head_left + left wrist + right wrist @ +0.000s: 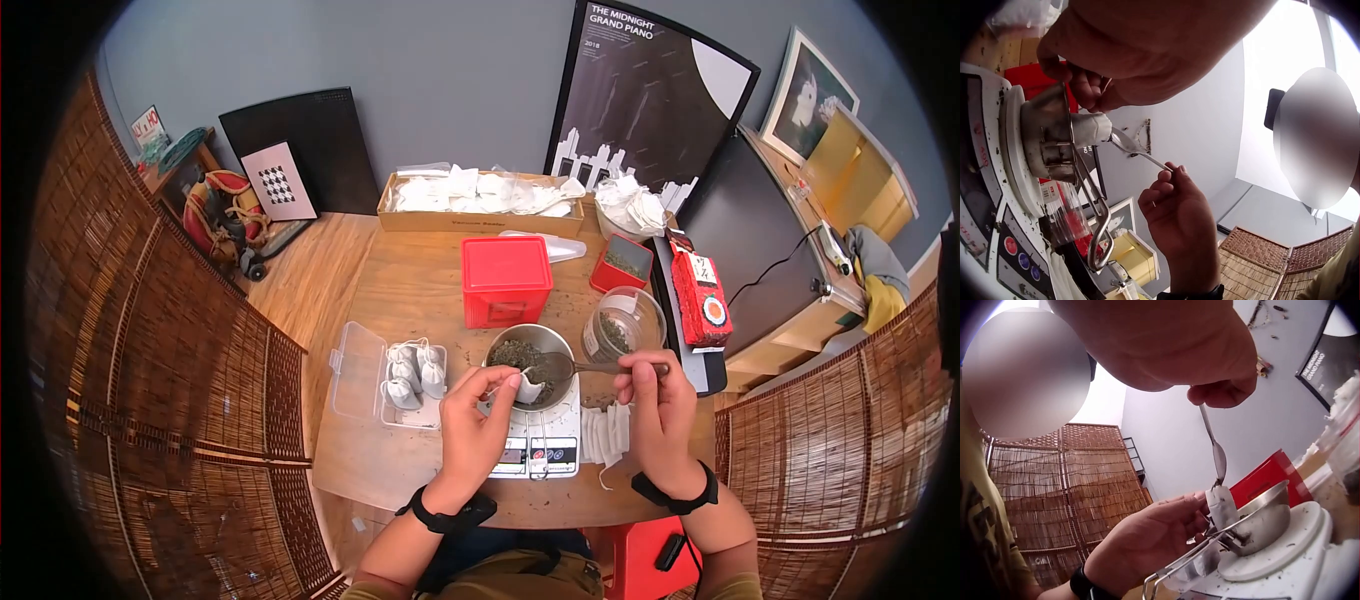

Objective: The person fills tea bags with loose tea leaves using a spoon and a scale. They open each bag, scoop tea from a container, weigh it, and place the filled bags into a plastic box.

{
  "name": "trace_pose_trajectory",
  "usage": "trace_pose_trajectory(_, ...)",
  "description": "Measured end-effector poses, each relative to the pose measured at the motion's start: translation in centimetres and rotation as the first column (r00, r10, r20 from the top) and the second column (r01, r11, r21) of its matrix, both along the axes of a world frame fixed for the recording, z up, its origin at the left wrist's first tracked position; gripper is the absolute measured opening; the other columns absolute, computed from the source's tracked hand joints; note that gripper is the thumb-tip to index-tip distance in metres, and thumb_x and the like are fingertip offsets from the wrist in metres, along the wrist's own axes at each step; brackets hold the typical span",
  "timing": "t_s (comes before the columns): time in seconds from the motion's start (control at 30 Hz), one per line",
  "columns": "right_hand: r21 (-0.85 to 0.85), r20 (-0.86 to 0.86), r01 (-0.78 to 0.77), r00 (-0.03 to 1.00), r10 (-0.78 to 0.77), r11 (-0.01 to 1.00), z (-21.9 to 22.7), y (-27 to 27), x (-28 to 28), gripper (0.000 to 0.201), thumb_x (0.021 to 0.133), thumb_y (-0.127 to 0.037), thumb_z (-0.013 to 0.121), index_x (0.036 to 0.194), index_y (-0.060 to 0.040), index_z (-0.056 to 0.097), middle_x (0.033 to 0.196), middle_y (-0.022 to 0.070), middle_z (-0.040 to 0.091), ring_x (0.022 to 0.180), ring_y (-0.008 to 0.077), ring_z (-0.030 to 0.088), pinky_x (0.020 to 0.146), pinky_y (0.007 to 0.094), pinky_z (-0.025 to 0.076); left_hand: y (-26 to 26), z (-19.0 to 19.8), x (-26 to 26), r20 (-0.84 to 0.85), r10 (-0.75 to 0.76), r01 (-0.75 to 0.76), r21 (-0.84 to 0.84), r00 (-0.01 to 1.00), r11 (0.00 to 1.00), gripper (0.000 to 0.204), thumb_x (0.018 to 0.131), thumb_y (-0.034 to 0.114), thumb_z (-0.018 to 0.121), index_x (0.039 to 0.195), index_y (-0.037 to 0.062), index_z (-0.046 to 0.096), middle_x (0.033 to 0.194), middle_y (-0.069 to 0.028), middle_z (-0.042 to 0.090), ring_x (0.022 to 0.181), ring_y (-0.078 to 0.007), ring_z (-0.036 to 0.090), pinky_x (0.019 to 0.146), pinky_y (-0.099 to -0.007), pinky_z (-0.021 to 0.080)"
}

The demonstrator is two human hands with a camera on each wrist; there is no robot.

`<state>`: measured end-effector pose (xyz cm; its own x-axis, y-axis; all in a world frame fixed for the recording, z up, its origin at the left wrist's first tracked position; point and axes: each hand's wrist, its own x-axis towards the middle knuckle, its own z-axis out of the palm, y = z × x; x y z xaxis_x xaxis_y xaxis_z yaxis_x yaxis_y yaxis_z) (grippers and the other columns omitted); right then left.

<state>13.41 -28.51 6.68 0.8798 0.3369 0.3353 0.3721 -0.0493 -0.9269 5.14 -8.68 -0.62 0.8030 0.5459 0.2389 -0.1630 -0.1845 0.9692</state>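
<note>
My left hand [474, 425] pinches the rim of a small white tea bag [530, 388], held upright just over the metal pot [504, 334]. In my right hand [660, 415] is the handle of a metal spoon [600, 368]. The spoon's bowl tips down at the bag's open mouth, as the right wrist view shows with the spoon [1219, 459] right above the bag [1221, 506]. Dried tea leaves [515, 354] lie in the pot, which stands on a white kitchen scale [568, 425]. The pot's wire handle [1099, 231] juts out toward the person.
Left of the scale, a clear plastic box [358, 385] holds several filled bags. Flat white bags [606, 437] lie to the right. Behind the pot stand a red tin [507, 285], a clear tub [650, 320] of leaves, a red tea packet [702, 300] and a cardboard box [450, 222].
</note>
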Motion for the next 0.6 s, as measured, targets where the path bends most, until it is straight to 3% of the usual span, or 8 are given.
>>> trace_pose_trajectory(0.07,-0.089,0.116,0.007,0.993,0.003,0.996,0.3,-0.1,-0.2,0.020,0.115,-0.013,0.056,0.116,0.0025,0.068,0.091,0.0070,0.070,0.074,0.0098,0.062,0.067,0.0256,0.050,0.0,0.1,0.0,-0.001,-0.001,0.001,0.000,1.000,1.000,0.014,0.103,0.008,0.074,0.110,-0.0037,0.077,0.098,-0.0059,0.071,0.088,-0.0104,0.064,0.080,-0.0258,0.050)
trace_pose_trajectory(0.17,-0.092,0.202,0.024,0.979,-0.005,0.995,0.1,-0.1,-0.6,0.018,0.114,-0.010,0.056,0.115,0.0033,0.068,0.091,0.0086,0.071,0.074,0.0110,0.063,0.067,0.0271,0.052,0.0,0.0,0.0,0.002,-0.001,0.001,-0.002,1.000,1.000,0.014,0.103,0.008,0.074,0.110,-0.0036,0.077,0.097,-0.0058,0.071,0.089,-0.0104,0.064,0.080,-0.0256,0.050)
trace_pose_trajectory(0.3,-0.154,0.149,-0.062,0.985,0.085,0.986,-0.4,0.0,-0.5,0.017,0.113,-0.008,0.057,0.117,0.0037,0.069,0.092,0.0102,0.072,0.075,0.0122,0.065,0.070,0.0278,0.053,0.1,-0.2,-0.1,-0.017,-0.013,0.013,0.009,1.000,1.000,0.013,0.103,0.007,0.074,0.110,-0.0034,0.077,0.098,-0.0058,0.071,0.089,-0.0106,0.064,0.081,-0.0255,0.050)
trace_pose_trajectory(0.4,-0.054,0.128,0.060,0.990,-0.053,0.997,-1.9,0.2,0.7,0.017,0.112,-0.007,0.059,0.118,0.0034,0.070,0.093,0.0112,0.073,0.077,0.0140,0.068,0.071,0.0292,0.055,0.0,-0.3,-0.5,-0.009,-0.023,0.023,0.010,1.000,1.000,0.011,0.104,0.006,0.073,0.110,-0.0033,0.076,0.099,-0.0059,0.070,0.091,-0.0107,0.065,0.083,-0.0255,0.051)
trace_pose_trajectory(0.47,-0.241,0.149,-0.002,0.988,0.039,0.970,-2.5,0.4,1.4,0.017,0.112,-0.009,0.061,0.118,0.0027,0.072,0.094,0.0110,0.075,0.079,0.0140,0.070,0.072,0.0299,0.057,-0.2,-0.3,-0.5,0.003,-0.006,0.006,-0.047,1.000,0.999,0.011,0.104,0.005,0.073,0.110,-0.0033,0.075,0.100,-0.0057,0.070,0.092,-0.0108,0.065,0.084,-0.0255,0.052)
trace_pose_trajectory(0.53,-0.238,0.149,0.008,0.988,0.028,0.971,-3.7,0.2,1.5,0.017,0.112,-0.009,0.062,0.118,0.0026,0.072,0.095,0.0105,0.075,0.080,0.0138,0.071,0.072,0.0304,0.058,-0.2,-0.3,-0.3,0.018,0.014,-0.012,-0.106,1.000,0.994,0.010,0.104,0.004,0.072,0.111,-0.0032,0.075,0.100,-0.0055,0.069,0.092,-0.0109,0.066,0.085,-0.0255,0.052)
trace_pose_trajectory(0.6,-0.237,0.144,0.011,0.989,0.024,0.971,-5.2,0.2,1.4,0.018,0.112,-0.010,0.062,0.118,0.0024,0.073,0.096,0.0100,0.076,0.080,0.0136,0.071,0.072,0.0308,0.059,0.0,-0.1,-0.6,-0.039,-0.049,0.048,-0.013,0.998,0.999,0.010,0.105,0.004,0.071,0.111,-0.0037,0.074,0.101,-0.0047,0.068,0.093,-0.0107,0.066,0.086,-0.0256,0.052)
